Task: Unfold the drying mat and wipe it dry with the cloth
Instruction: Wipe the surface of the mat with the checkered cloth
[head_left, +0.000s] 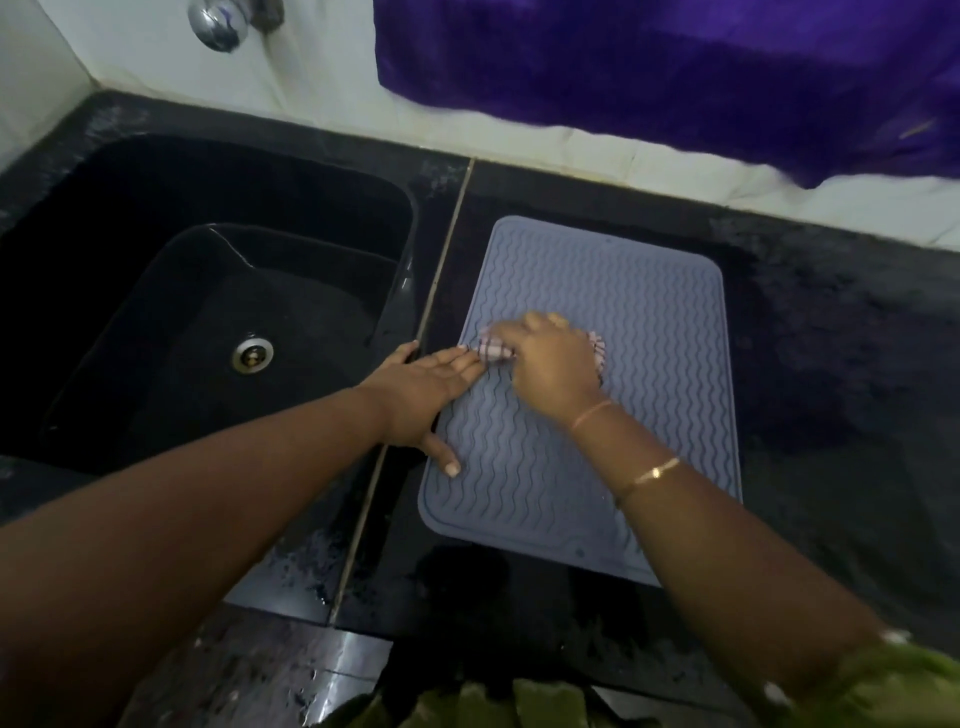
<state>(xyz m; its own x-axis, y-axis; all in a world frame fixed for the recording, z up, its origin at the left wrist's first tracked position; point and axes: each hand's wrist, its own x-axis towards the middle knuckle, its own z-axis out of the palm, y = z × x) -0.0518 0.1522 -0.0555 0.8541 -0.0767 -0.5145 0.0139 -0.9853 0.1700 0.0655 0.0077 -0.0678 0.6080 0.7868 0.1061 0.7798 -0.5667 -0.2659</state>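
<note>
The grey drying mat (644, 332) with wavy ridges lies flat and unfolded on the black counter, right of the sink. My right hand (550, 364) presses a bunched pink checked cloth (493, 349) onto the mat's left middle; cloth ends stick out on both sides of the hand. My left hand (426, 395) lies flat with fingers spread on the mat's left edge, its fingertips touching the cloth and its thumb on the mat.
A black sink (208, 312) with a metal drain (253, 355) sits to the left, past a thin metal strip (431, 306). A purple towel (675, 67) hangs on the white tiled wall behind. A chrome tap fitting (215, 23) is at top left. The counter's front edge looks wet.
</note>
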